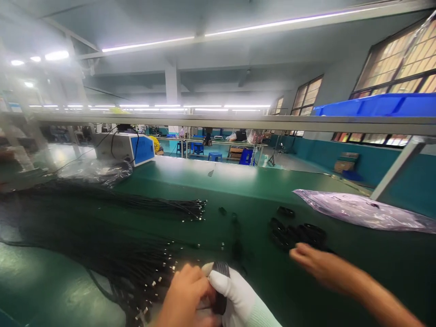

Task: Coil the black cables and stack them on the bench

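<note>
Above the green tabletop (252,181), front centre, the white-gloved right hand (238,293) clasps a ribbed black cable coil (221,269) between thumb and fingers; the bare left hand (189,290) meets its left side with curled fingers, grip hidden, cannot tell. To the right, a co-worker's bare hand (308,259) is beside looped black coils (299,234). Farther right, pale translucent plastic bag (357,209), dark mark too small to read; long blue plastic tray (381,106) above, contents hidden by its wall.
</note>
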`<state>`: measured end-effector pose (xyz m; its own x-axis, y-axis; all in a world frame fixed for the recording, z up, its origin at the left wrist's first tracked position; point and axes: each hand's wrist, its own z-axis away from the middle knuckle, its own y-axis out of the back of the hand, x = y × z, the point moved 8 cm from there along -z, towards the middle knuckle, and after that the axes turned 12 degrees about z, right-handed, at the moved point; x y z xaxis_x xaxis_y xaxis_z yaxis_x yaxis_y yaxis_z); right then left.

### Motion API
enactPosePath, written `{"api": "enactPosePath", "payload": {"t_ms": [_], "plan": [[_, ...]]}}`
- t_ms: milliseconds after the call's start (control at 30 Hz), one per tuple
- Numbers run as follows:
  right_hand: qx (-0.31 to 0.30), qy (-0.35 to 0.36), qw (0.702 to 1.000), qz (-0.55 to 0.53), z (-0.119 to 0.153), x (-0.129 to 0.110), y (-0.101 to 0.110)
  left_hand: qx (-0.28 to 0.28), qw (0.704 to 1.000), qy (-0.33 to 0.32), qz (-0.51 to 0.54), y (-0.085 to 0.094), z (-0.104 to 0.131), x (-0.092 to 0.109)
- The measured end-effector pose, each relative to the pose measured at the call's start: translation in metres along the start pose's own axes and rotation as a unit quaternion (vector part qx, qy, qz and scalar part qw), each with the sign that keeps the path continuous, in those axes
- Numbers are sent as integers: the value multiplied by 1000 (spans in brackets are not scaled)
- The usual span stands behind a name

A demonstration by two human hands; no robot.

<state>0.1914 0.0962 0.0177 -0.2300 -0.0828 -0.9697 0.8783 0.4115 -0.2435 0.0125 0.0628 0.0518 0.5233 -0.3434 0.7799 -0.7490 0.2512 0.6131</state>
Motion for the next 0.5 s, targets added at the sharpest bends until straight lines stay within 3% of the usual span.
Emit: {"api": "enactPosePath", "payload": {"t_ms": [133,233,300,400,500], "plan": [[7,-36,998,-49,-1,14,-75,18,997,-68,-42,-3,7,5],[6,-120,985,-126,1,27,-105,-11,998,-32,56,5,3,4],[-26,-136,986,-91,3,24,-113,12,993,6,115,16,-1,2],[-62,-84,994,39,-3,9,-113,37,994,21,104,21,-7,2],[-24,-46,991,123,-13,2,-102,54,998,-13,43,13,-10,1]]}}
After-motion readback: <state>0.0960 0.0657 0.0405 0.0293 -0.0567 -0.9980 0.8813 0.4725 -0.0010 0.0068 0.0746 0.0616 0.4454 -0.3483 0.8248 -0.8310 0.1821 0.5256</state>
